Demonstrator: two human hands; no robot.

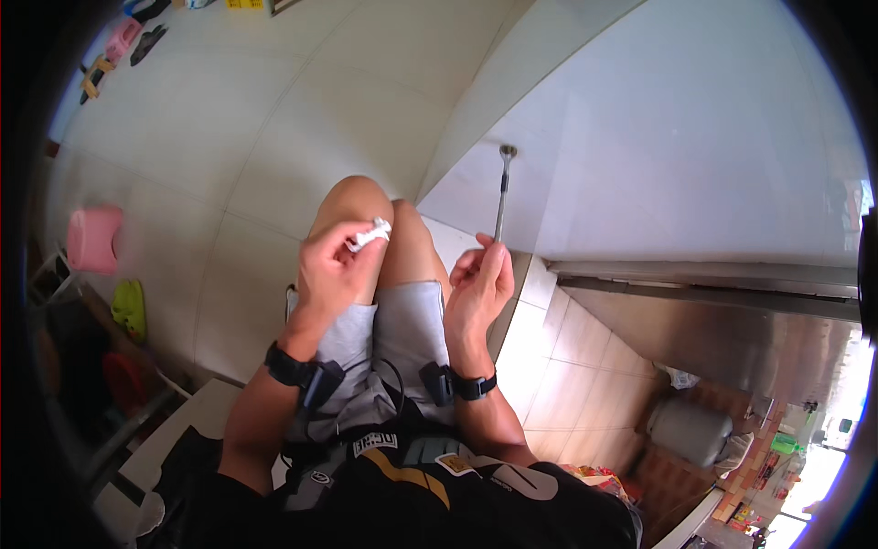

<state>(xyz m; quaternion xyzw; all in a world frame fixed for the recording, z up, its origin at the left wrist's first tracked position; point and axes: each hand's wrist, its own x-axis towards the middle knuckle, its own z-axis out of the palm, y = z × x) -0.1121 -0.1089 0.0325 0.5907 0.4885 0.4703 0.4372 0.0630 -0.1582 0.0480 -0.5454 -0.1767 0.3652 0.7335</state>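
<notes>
My left hand (331, 273) is raised over my knees and pinches a small crumpled white piece (370, 235), like tissue or tape, between thumb and fingers. My right hand (478, 282) holds the lower end of a thin metal rod (501, 197) with a small round head at its top; the rod points up and away from me. Both wrists wear black bands. I sit with bare knees (366, 206) together, in grey shorts.
A pale tiled floor (274, 110) spreads ahead. At the left stand a pink stool (93, 238) and green slippers (130, 308). A white wall and a metal door track (713, 284) lie to the right, with a grey gas cylinder (690, 430) lower right.
</notes>
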